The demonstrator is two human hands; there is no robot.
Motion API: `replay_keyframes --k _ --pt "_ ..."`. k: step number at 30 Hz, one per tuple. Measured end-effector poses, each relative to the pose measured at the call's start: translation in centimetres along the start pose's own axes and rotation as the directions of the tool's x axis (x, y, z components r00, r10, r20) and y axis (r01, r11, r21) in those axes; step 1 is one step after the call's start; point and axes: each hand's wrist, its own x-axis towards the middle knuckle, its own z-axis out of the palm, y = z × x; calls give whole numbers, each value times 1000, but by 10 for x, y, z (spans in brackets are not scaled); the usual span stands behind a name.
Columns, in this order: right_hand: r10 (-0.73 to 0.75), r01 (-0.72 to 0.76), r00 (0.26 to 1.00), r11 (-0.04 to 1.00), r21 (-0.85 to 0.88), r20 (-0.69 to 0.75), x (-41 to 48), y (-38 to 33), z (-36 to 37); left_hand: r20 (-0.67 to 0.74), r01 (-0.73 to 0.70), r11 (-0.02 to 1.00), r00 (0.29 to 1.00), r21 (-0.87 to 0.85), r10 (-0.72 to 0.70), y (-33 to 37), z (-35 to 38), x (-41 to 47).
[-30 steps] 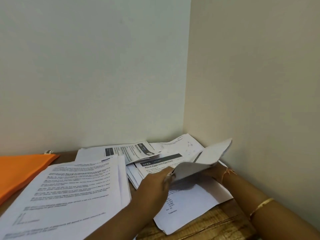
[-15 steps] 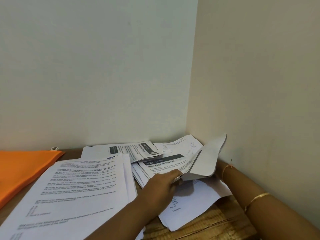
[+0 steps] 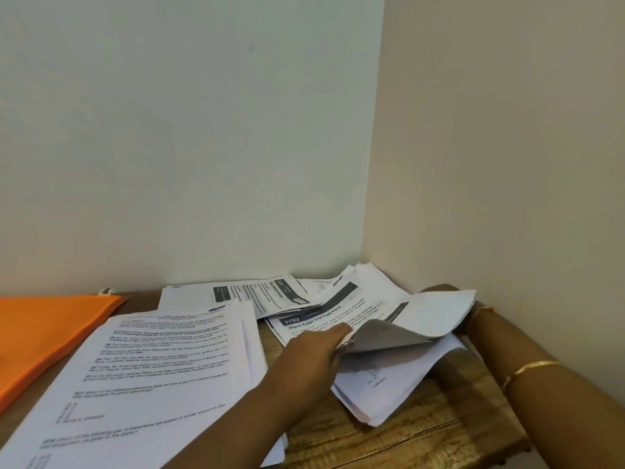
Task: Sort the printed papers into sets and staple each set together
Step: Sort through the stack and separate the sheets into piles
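Loose printed papers lie in the table's far right corner. My left hand [image 3: 314, 353] pinches the near corner of a white sheet [image 3: 416, 323], which curls up and over to the right above a small pile [image 3: 389, 390]. Only the wrist and a sliver of my right hand [image 3: 468, 325] show behind the sheet's far edge, so its fingers are hidden. A sheet headed "3782" [image 3: 314, 319] lies just beyond my left hand. A thick stack of text pages [image 3: 162, 367] sits at the left, with more printed sheets [image 3: 243, 292] behind it. No stapler is in view.
An orange folder [image 3: 44, 330] lies at the far left of the wooden table [image 3: 406, 441]. Two walls meet right behind the papers and close in the right side. The table's right edge runs under my right forearm.
The lifted sheet has come down from standing up to curling low and flat toward the right. My left hand keeps its pinch on the corner; my right hand has slipped behind the sheet.
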Motion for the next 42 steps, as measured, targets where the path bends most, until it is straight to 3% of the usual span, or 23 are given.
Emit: replay_keyframes --k 3,6,9,12,16,20,22,24,26,29,31,33,36,39,42 --pt "51 -45 998 982 183 -28 1 9 -22 39 -10 1000 999 -21 11 2 -1 -1" --pt "205 -103 961 888 448 -185 3 24 -45 101 1 999 995 -40 3 2 -2 -3" --pt "221 -98 922 928 360 -317 -1 29 -69 190 -10 999 982 -50 20 2 -4 -5" --pt "112 -7 871 976 216 -478 -12 23 -94 270 -16 998 962 -62 33 3 -8 -5" --pt "-27 119 739 989 91 -673 -32 3 -113 418 -17 999 909 28 4 4 -10 -6" --pt "-70 192 593 980 57 -802 -50 -25 -130 489 26 999 872 26 -35 6 -13 -7" --pt "-60 251 559 963 101 -827 -59 -39 -137 530 31 999 847 36 -45 9 -16 -6" --pt "-24 294 608 935 197 -793 -60 -49 -140 565 32 998 824 45 -52 10 -17 -6" --pt "74 275 722 882 383 -688 -51 -51 -139 588 27 999 808 33 -41 9 -18 -5" --pt "177 232 882 643 730 -437 -43 -48 -121 525 62 998 850 4 -54 3 -18 -2" --pt "172 175 935 537 825 -310 -43 -44 -101 387 205 977 907 -64 -165 -2 -20 3" --pt "166 142 954 487 862 -251 -43 -41 -81 259 394 895 905 -211 -338 -11 -25 8" --pt "179 104 962 462 881 -207 -38 -41 -55 75 500 819 863 -281 -500 -29 -39 12" --pt "179 64 969 477 877 -168 -33 -44 -28 -71 569 809 810 -148 -583 -56 -66 5" --pt "202 81 962 433 898 -185 -24 -55 -6 -184 675 737 730 40 -658 -95 -102 -13"
